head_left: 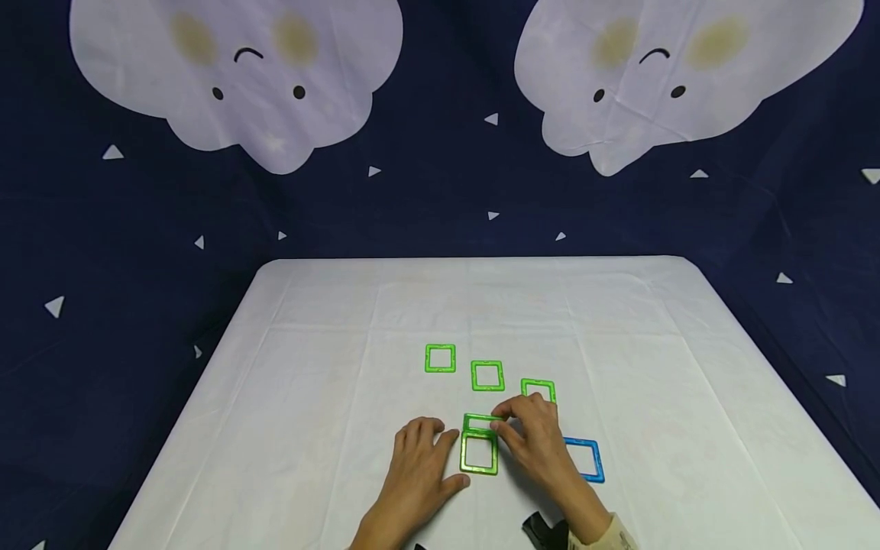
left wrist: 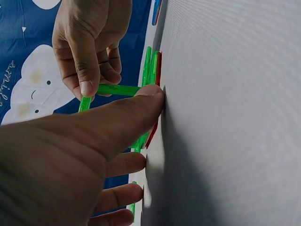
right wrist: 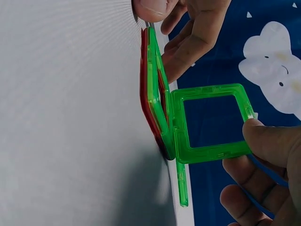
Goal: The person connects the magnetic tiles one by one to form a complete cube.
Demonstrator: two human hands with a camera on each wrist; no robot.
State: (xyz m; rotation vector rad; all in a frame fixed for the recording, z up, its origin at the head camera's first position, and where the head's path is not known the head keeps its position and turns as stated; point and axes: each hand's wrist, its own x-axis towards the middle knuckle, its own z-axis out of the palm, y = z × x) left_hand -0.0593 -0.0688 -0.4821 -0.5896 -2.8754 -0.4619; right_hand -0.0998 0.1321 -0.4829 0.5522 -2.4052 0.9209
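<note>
My right hand (head_left: 539,443) pinches a green square magnetic tile (right wrist: 207,91) by its outer edge, between thumb and fingers. That tile stands up from the far end of a small stack of tiles on the table. A green frame tile (head_left: 479,470) lies on top of the stack, and a red tile (right wrist: 144,80) shows beneath the green ones in the right wrist view. My left hand (head_left: 421,467) rests just left of the stack, fingers loosely spread. In the left wrist view its thumb (left wrist: 129,115) overlaps the stack.
Three more green square tiles lie in a slanting row beyond the stack: a left one (head_left: 440,370), a middle one (head_left: 487,387) and a right one (head_left: 538,382), partly hidden. A blue tile (head_left: 584,442) lies right of the right hand on the white table (head_left: 309,382). Dark cloud-printed fabric (head_left: 440,191) hangs behind.
</note>
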